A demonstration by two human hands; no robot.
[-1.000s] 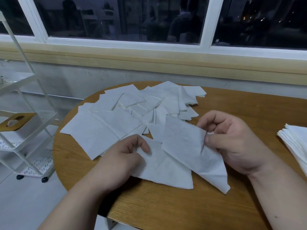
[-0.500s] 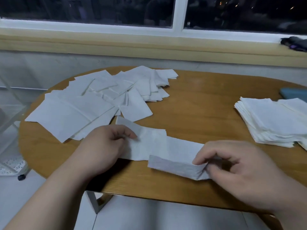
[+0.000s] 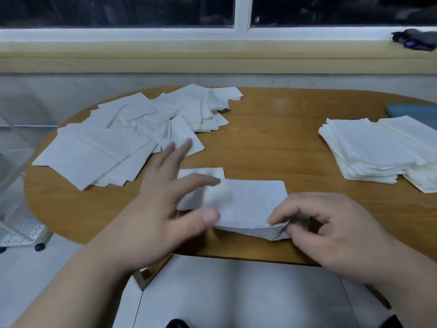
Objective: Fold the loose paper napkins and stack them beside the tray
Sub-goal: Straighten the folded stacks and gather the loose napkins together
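Napkin (image 3: 246,202) flat on tabletop (image 3: 272,143) near front edge, long axis left-right, between both hands. Right hand (image 3: 331,228) at its right near corner: fingers (image 3: 283,215) pinch lifted edge. Left hand (image 3: 165,209) over left end, fingers spread straight, grasping nothing; contact unclear, blurred. Folded stack (image 3: 369,152) lies to right, nearer right hand; loose pile (image 3: 123,143) far left.

white napkins (image 3: 246,204), wood-grain brown table (image 3: 272,147)

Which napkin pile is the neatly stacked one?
The right-hand stack, its edges aligned; the left pile lies fanned out and loose.
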